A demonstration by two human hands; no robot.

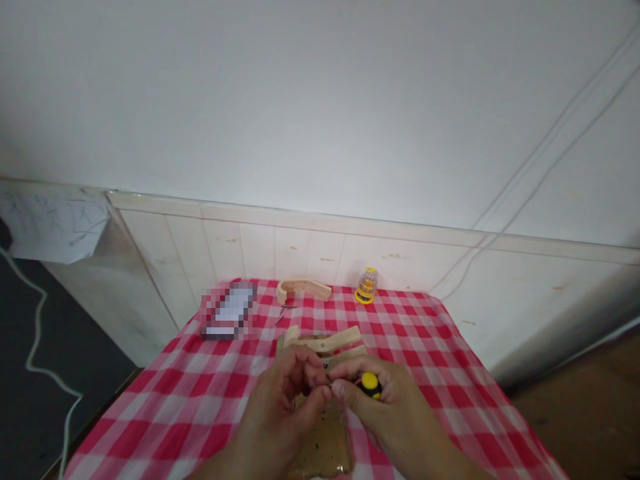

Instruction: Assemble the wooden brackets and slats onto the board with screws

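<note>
My left hand point(286, 395) and my right hand point(389, 395) meet fingertip to fingertip over a brown flat piece point(323, 445) at the near side of the table. In the right palm rests a screwdriver point(370, 383) with a yellow-capped black handle; its shaft is hidden. That hand's thumb and forefinger are pinched together. The left thumb and fingers also close on something too small to make out. A small dark, shiny bit point(326, 364) shows between the hands. Just beyond them lie pale wooden pieces point(345, 339), one with a screw or hole in it.
A red and white checked cloth point(415, 340) covers the table. Farther back are a curved wooden piece point(305, 288), several thin dark screws or bits point(285, 311), a clear yellow-based bit case point(367, 287) and a blurred phone-like object point(231, 310). A panelled wall point(295, 243) borders the far edge.
</note>
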